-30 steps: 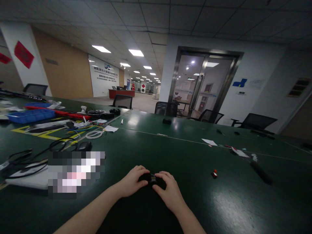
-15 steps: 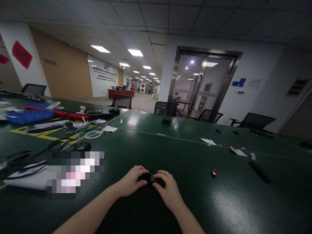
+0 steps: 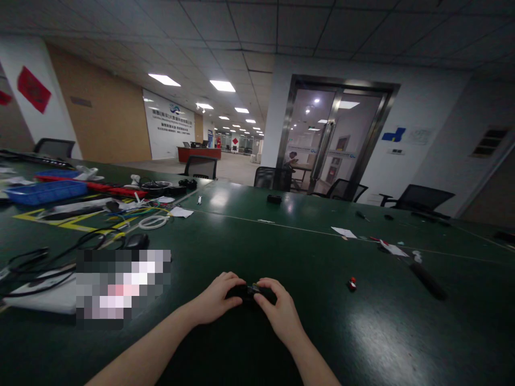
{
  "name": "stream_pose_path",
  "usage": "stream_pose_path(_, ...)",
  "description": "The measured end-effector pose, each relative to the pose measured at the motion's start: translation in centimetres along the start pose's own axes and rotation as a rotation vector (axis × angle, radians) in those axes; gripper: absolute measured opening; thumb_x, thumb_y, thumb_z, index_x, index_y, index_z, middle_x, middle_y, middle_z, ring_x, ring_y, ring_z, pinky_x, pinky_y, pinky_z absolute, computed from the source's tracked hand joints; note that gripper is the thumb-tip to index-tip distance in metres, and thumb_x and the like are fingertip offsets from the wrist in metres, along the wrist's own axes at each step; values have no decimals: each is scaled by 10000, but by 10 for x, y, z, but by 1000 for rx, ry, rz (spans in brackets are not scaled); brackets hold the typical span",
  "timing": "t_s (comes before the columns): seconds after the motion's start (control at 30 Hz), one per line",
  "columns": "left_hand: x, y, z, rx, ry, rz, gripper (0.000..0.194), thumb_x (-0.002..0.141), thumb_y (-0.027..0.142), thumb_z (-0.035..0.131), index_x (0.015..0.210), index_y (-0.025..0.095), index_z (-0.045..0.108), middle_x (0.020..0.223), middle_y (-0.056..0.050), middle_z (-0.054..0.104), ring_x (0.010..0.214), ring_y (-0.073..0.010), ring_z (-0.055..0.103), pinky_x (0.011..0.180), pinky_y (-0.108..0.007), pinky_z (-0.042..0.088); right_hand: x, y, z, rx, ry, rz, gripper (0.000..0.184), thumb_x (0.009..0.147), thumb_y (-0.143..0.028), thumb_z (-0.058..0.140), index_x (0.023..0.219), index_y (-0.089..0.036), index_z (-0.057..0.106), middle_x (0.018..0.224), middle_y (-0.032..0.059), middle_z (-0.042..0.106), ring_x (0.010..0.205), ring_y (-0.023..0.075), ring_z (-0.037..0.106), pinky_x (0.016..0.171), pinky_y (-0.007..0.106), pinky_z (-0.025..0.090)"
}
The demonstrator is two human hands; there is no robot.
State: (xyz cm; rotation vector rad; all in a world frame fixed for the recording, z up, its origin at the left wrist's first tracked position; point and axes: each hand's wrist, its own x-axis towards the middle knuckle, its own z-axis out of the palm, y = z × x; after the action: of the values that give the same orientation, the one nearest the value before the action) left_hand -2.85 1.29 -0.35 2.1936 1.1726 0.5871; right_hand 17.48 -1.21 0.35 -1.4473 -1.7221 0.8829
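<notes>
Both ends of black object pinched, between left hand and right hand, fingers half-curled. Uneven pull or twist could make it slip free onto table; fingertip hold looks slight.

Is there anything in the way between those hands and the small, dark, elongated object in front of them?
Nothing visible: the left hand and the right hand both grip the small, dark, elongated object, one at each end. The small red-and-white object lies off to the right on the dark green tabletop.
</notes>
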Motion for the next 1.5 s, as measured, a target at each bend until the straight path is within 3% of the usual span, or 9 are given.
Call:
stream_pose_path(0.3, -2, 9, -4, -30, -18, -59, 359, 790, 237, 570, 1148, 234, 541, 1147, -38, 513, 1080, -216, 461, 969, -351, 356, 0, -4, -18, 92, 112, 27, 274, 771, -350, 537, 1016, -245, 601, 1064, 13, 624, 1058, 223, 536, 934, 380, 377)
stream_pose_path(0.6, -2, 12, -5, -23, -30, -68, 362, 797, 243, 564, 1158, 239, 539, 1151, -39, 516, 1084, -220, 460, 970, -351, 352, 3, 7, -31, 183, 235, 12, 308, 753, -393, 558, 1006, -223, 601, 1016, 34, 643, 989, 215, 566, 913, 374, 386)
stream_pose_path(0.83, -2, 14, -6, -16, -48, -75, 369, 798, 257, 558, 1165, 231, 532, 1164, -40, 512, 1084, -222, 460, 972, -355, 355, 0, 8, -39, 453, 297, 39, 403, 711, -422, 633, 1062, -236, 563, 1002, 37, 642, 990, 222, 569, 857, 360, 435)
stream_pose_path(1.0, -3, 16, -7, -28, -49, -84, 371, 801, 259, 557, 1171, 236, 530, 1165, -37, 508, 1093, -217, 453, 985, -345, 341, 1, 13, -40, 537, 296, 78, 385, 722, -443, 624, 1064, -267, 598, 1071, 24, 630, 1048, 219, 541, 877, 351, 424)
stream_pose_path(1.2, -2, 13, -6, -33, -43, -77, 373, 801, 262, 560, 1172, 240, 531, 1155, -40, 512, 1088, -225, 458, 972, -359, 350, 5, 23, -34, 602, 328, 133, 381, 692, -448, 645, 1023, -260, 643, 1053, 25, 647, 972, 219, 576, 842, 353, 452)
stream_pose_path(1.5, -3, 10, -5, -37, -35, -67, 366, 802, 262, 561, 1166, 239, 533, 1157, -39, 507, 1087, -210, 456, 975, -347, 355, 6, 23, -25, 562, 242, 195, 471, 675, -431, 662, 1093, -223, 598, 1016, 39, 667, 955, 225, 602, 826, 354, 478)
